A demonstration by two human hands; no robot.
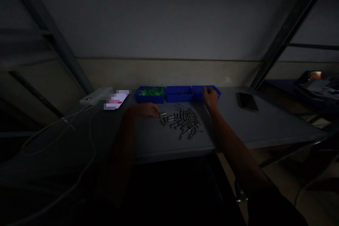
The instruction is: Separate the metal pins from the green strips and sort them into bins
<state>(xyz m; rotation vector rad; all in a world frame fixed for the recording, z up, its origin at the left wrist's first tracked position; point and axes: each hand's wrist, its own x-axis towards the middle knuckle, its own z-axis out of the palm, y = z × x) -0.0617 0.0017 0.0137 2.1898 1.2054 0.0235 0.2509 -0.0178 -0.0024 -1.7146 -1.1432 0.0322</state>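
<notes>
Several small shiny metal cylinders and thin metal pins lie in a loose pile (185, 120) on the grey table. At the pile's left edge is my left hand (148, 110), its fingers pressed together beside a metal cylinder (162, 114); what they hold, if anything, is too dark to make out. My right hand (210, 97) is raised at the right blue bin (197, 93), fingers closed in a pinch whose contents are hidden. To the left stands the middle blue bin (180, 97), with small dark bits inside. The left blue bin (150, 99) contains green plastic-wrapped material.
A lit phone (116, 100) lies at the left by a white box (92, 96) with white cables (90, 130) trailing off the table. A dark phone (247, 101) lies at the right. Metal frame posts (275, 60) stand on both sides, with a wall behind.
</notes>
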